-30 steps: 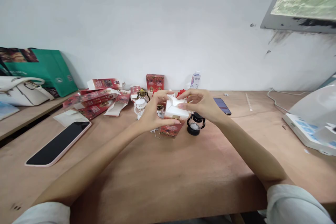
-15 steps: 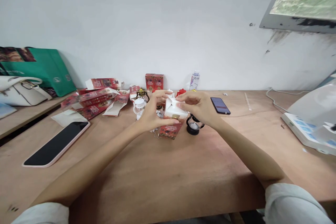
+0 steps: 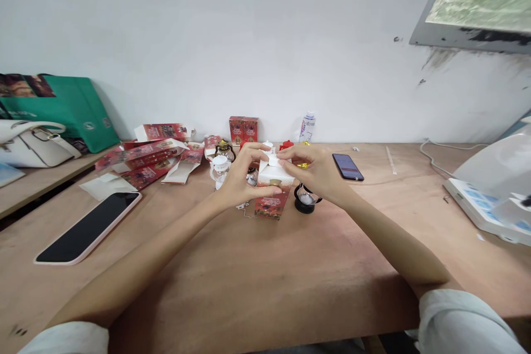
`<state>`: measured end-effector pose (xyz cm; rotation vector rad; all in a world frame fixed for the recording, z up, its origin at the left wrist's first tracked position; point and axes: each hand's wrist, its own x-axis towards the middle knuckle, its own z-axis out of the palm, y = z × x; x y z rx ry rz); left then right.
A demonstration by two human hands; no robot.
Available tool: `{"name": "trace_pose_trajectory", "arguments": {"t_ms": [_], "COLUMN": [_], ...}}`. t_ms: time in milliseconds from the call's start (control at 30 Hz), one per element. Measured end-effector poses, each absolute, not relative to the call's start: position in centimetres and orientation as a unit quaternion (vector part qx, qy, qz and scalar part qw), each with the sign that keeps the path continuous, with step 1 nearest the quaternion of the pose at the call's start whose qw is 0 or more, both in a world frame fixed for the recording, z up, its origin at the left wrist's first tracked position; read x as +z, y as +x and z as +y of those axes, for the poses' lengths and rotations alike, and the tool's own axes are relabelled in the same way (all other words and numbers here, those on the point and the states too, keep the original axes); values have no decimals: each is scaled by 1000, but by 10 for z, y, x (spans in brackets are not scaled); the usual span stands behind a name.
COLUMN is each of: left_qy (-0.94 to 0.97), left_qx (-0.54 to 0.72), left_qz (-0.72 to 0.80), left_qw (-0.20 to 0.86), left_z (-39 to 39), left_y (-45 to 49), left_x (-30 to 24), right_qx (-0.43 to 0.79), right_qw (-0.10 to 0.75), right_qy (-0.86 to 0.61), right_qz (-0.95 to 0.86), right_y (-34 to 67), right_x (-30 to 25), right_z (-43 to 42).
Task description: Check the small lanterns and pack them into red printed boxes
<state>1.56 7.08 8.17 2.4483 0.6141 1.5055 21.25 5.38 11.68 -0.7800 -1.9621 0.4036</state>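
A small red printed cardboard box (image 3: pixel 271 206) with white top flaps stands upright between my hands. My left hand (image 3: pixel 244 177) grips it from the left, thumb across the front and fingers at the top. The fingers of my right hand (image 3: pixel 313 171) pinch at the white flaps from the right. Just right of the box is a small lantern with a black base (image 3: pixel 306 199). To the left stand a white lantern (image 3: pixel 219 170) and a black-and-gold one (image 3: pixel 224 150). Red tops show behind my hands, partly hidden.
Flattened red cartons (image 3: pixel 153 157) lie at the left, near a phone (image 3: pixel 89 227). Two red boxes (image 3: pixel 244 130) and a bottle (image 3: pixel 307 127) stand by the wall. A second phone (image 3: pixel 348 167) and a white machine (image 3: pixel 493 199) are at the right.
The box has turned slightly and its front now faces me more squarely. My right fingers have shifted a little left over its top flaps, which look flatter.
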Motion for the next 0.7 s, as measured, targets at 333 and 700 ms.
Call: {"name": "trace_pose_trajectory", "arguments": {"t_ms": [333,700], "left_qy": [737,558], "left_qx": [490,502], "left_qz": [320,462], "left_qw": [339,473], "left_z": [78,65], "left_y": [14,20], "left_x": [81,104], "right_qx": [223,101], "right_qw": [542,696], "right_qy": [-349,-328], "right_qz": [-731,-631], "right_y": [220,241], "right_x": [118,136], "right_z": [65,76]}}
